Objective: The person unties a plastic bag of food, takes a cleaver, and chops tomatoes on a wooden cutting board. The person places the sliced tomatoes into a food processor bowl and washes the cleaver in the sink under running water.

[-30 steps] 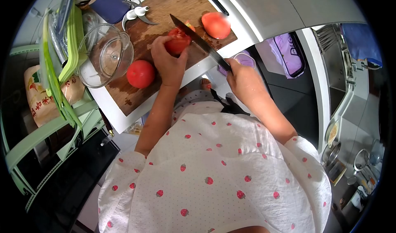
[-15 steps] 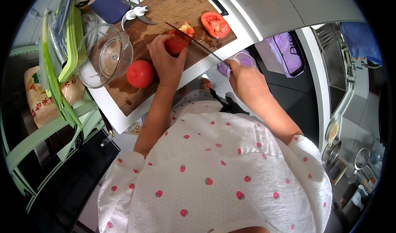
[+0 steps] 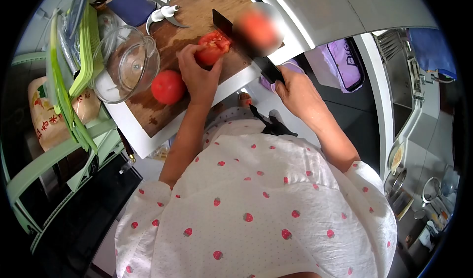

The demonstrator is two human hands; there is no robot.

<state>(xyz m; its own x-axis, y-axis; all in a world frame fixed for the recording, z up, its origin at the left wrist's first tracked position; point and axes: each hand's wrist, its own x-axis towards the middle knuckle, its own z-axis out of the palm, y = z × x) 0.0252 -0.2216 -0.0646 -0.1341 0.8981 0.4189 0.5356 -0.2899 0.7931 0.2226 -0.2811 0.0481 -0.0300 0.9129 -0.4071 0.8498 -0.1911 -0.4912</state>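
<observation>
My left hand (image 3: 198,76) grips a cut tomato (image 3: 213,47) on the wooden cutting board (image 3: 207,7), its wet open face turned to the right. In my right hand (image 3: 300,93) is the handle of a dark-bladed kitchen knife (image 3: 222,22). The blade stands just right of the cut tomato, apart from it. Beyond the blade a red tomato piece (image 3: 257,29) lies at the board's right end, blurred in this view. A whole tomato (image 3: 168,87) rests on the board to the left of my left wrist.
A clear glass bowl or lid (image 3: 125,66) sits at the board's left side. Behind it are a white blade insert with curved metal blades (image 3: 163,14) and a dark blue container (image 3: 130,4). Green onions (image 3: 66,100) hang at the far left. A sink (image 3: 396,76) lies right.
The knife has shifted right, off the cut tomato, and its blade is tilted so its side shows. The tomato's cut face is now exposed. My left hand has barely moved.
</observation>
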